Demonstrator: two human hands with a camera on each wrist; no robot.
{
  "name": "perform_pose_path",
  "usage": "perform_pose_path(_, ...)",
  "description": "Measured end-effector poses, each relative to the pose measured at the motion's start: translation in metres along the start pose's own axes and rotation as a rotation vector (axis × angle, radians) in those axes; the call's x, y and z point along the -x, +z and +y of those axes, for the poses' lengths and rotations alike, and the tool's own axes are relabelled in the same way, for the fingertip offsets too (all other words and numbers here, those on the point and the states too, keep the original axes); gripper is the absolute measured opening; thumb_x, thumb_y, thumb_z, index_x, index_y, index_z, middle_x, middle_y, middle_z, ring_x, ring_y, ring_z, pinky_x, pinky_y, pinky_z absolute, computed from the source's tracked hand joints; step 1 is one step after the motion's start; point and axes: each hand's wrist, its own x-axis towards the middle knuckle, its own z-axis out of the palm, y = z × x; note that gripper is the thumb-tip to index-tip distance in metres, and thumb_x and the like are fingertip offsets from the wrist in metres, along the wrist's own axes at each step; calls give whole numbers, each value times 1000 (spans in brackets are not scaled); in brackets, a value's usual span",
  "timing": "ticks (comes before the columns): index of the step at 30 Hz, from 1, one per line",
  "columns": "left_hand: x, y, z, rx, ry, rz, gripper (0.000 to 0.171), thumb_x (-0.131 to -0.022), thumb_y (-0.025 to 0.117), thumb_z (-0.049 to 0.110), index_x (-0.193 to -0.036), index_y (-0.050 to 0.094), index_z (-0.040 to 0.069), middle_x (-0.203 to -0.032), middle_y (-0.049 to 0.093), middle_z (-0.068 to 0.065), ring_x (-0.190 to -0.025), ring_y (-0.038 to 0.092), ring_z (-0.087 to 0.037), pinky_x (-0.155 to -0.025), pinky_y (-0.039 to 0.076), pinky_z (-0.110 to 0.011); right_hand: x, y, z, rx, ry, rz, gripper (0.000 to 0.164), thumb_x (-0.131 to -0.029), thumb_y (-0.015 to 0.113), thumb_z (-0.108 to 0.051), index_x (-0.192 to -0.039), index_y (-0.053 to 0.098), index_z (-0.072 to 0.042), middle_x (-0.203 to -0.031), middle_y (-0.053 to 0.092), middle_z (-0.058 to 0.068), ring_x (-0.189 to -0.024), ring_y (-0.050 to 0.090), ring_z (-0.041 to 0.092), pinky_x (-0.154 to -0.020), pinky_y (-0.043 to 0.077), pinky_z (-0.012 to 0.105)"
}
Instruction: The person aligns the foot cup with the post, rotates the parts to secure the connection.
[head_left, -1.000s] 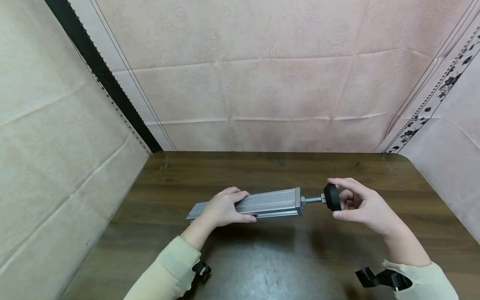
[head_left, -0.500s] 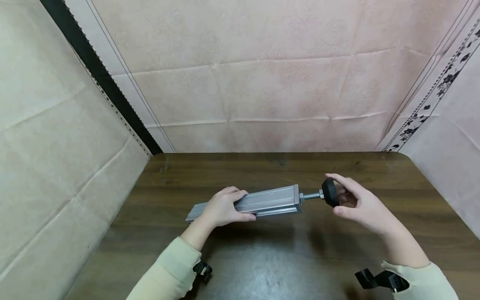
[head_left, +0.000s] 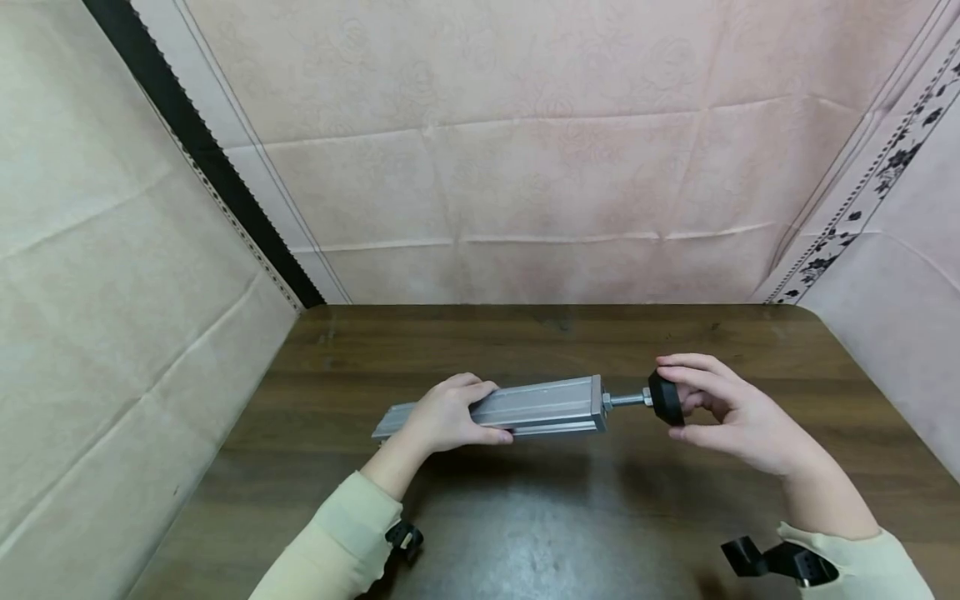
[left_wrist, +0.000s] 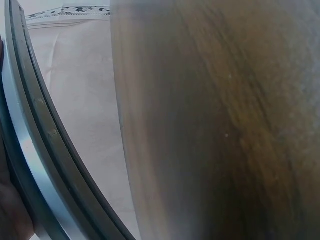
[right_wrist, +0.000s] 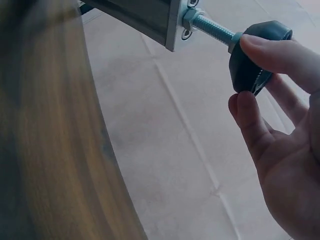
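Note:
An aluminium profile bar (head_left: 543, 404) is held above the table by my left hand (head_left: 450, 417), its thumb and fingers round the bar's left part. From the bar's right end cap sticks a threaded rod (right_wrist: 214, 29) with hex nuts, and on its outer end sits a black round foot (head_left: 664, 398). My right hand (head_left: 738, 417) pinches the foot by its rim, thumb on one side and fingers on the other, as the right wrist view shows. Along the left edge of the left wrist view runs the grooved side of the bar (left_wrist: 37, 140); little of the left hand shows there.
Below both hands lies a brown wood-grain table (head_left: 525, 533). Pale cloth (head_left: 525, 167) hangs behind its back edge, with more cloth at the left and right sides. Each wrist bears a black camera mount (head_left: 780, 560).
My right hand shifts its fingers on the black foot's rim. The bar's right end tips slightly up, then comes back down. The left hand keeps its grip.

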Motion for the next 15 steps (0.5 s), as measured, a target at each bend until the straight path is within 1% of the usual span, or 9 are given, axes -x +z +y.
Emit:
perform_pose_path(4, 1, 1, 0, 6, -3, -10, 68, -68, 72, 61, -120, 63, 18, -112, 57, -1, -97, 53, -16, -80, 46, -34, 0, 0, 1, -32, 18, 28, 76, -63, 73, 22, -132, 48, 2, -132, 41, 3, -79, 60, 13, -69, 49, 22)
perform_pose_path(6, 1, 2, 0, 8, -4, -12, 68, -68, 72, 60, -120, 63, 18, -112, 57, 0, -96, 53, -16, -80, 46, -34, -1, 1, 3, -79, 6, 47, 76, -61, 73, 24, -131, 48, 4, -129, 43, 5, -79, 60, 13, -68, 48, 23)
perform_pose_path(8, 2, 2, 0, 12, -6, -11, 69, -68, 73, 60, -121, 63, 17, -112, 57, -1, -97, 53, -16, -80, 46, -35, -1, 3, 5, -121, 4, 67, 76, -61, 72, 25, -130, 48, 5, -126, 44, 6, -78, 59, 13, -65, 48, 24)
perform_pose_path(11, 2, 2, 1, 10, -4, -9, 70, -68, 73, 60, -121, 62, 16, -112, 57, -1, -96, 53, -16, -80, 46, -34, -1, 5, 7, -155, 15, 93, 74, -61, 71, 25, -129, 48, 6, -120, 45, 7, -76, 59, 13, -60, 46, 24)
perform_pose_path(15, 2, 2, 2, 6, -5, -5, 71, -67, 73, 60, -121, 63, 16, -112, 57, -1, -97, 53, -17, -80, 46, -35, 1, 6, 7, -117, 98, 129, 71, -65, 72, 20, -130, 49, 3, -113, 48, 5, -74, 58, 11, -55, 45, 25)
